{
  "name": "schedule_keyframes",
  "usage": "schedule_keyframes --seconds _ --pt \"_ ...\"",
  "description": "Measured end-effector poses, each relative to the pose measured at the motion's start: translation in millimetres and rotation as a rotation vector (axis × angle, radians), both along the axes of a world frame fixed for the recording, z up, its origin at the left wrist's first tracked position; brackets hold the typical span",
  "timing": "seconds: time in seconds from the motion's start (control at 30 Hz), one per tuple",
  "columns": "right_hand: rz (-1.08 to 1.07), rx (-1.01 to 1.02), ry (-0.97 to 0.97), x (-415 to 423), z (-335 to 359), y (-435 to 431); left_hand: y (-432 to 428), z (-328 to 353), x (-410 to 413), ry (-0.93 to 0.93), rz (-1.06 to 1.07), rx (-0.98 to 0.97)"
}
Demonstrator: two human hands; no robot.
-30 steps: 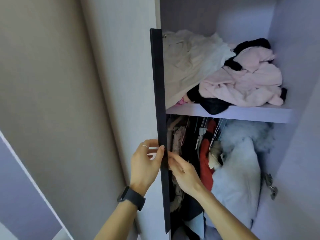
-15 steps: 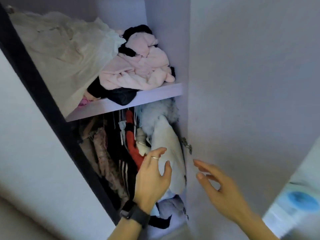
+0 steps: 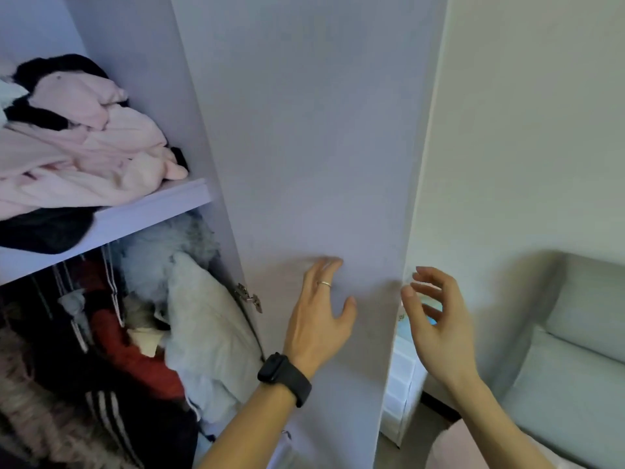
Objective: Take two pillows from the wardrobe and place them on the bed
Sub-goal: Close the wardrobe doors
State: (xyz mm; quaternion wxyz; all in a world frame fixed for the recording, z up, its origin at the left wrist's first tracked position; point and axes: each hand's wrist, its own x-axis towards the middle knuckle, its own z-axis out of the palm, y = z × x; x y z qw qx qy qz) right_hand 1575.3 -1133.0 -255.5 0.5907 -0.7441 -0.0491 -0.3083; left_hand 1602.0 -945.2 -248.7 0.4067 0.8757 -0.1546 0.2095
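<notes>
Pillow (image 3: pixel 209 333), apparently | left of fingers (image 3: pixel 321 275), untouched | left hand (image 3: pixel 321 319), right hand (image 3: pixel 436 330) released

Pink clothes pile (image 3: pixel 84 157): cut off at left edge.
Hanging garments (image 3: pixel 67 384): cut off at left and bottom edges.
Pale pillow (image 3: pixel 209 333): lower end hidden behind left forearm (image 3: pixel 243 431).
Left hand (image 3: pixel 321 319): fingertips motion-blurred.
White drawer unit (image 3: pixel 400 384): largely hidden behind wardrobe door (image 3: pixel 321 164).

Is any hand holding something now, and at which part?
Nothing is held. The left hand is spread before the wardrobe door; the right hand curls loosely beside its edge.
</notes>
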Motion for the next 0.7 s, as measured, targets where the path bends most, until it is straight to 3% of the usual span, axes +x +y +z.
schedule_keyframes --seconds 0.1,0.3,0.7 --pt "0.141 -0.045 0.076 2 6 -1 -3 -5 0 0.002 -0.01 -0.003" --pt "0.122 -0.035 0.058 -10 1 6 14 -14 -20 0.092 -0.066 -0.002" --pt "0.531 -0.214 -0.204 -47 -2 107 107 -25 -117 0.291 0.087 -0.289"
